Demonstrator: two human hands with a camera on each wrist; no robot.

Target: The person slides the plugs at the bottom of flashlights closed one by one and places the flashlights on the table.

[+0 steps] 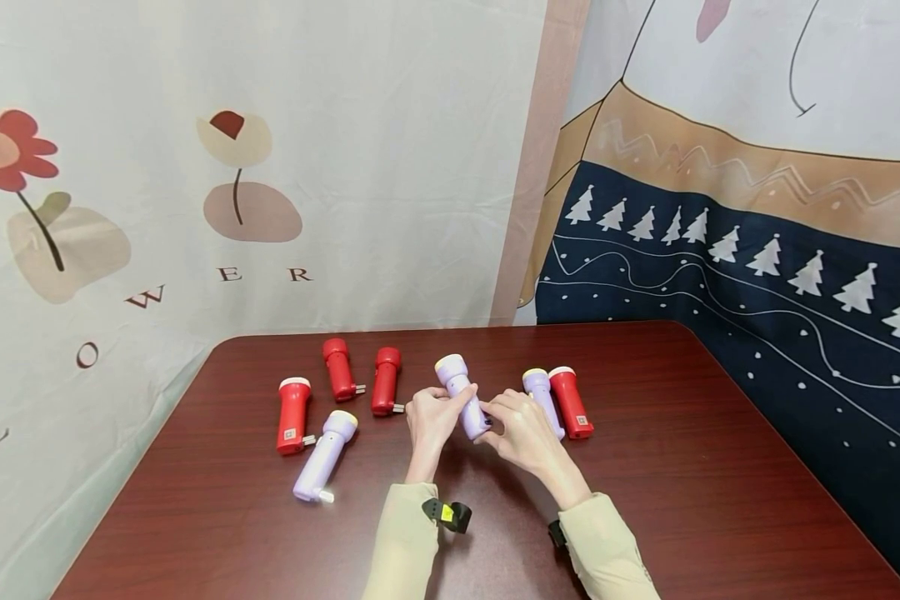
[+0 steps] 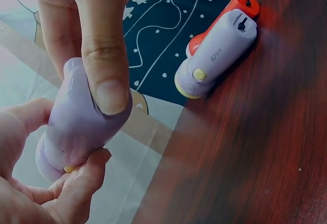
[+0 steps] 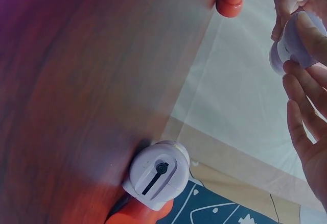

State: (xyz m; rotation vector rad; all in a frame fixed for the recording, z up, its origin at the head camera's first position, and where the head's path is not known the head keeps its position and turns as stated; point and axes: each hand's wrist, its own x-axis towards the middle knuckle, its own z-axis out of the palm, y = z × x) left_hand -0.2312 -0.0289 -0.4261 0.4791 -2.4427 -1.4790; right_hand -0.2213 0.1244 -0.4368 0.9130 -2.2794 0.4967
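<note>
Nearest you, your left hand (image 1: 432, 419) grips the torch (image 1: 472, 413) around its purple body, thumb beside the yellow button (image 2: 69, 169), while your right hand (image 1: 525, 425) pinches the tail; neither is nearer, for both are touching it. The torch is held between your hands, off the counter (image 1: 735, 500), its long axis slanting from the lens, far and to your left, to the tail, near and to your right. The relation that counts, by this reading, is that tail pointing toward your right fingers, with your left hand steadying the lens half. To your left lies a second purple torch (image 1: 325, 458), a pale prong at its near end; just beyond it is a white-rimmed red torch (image 1: 294, 417), whose pale label (image 1: 290, 434) carries a square code too small to read. To your right, just past the right hand, a third purple torch (image 1: 540, 396) leans close by another red torch (image 1: 572, 404), also labelled; dark print (image 2: 216, 54) on the purple one, a mark and some characters, cannot be made out. Farther off, to the left, two all-red torches (image 1: 339, 369) show metal prongs. Behind everything, the pale curtain (image 1: 405, 167) spells O (image 1: 87, 355), W (image 1: 145, 296), E (image 1: 230, 274), R (image 1: 301, 274), after a letter cut by the edge.
</note>
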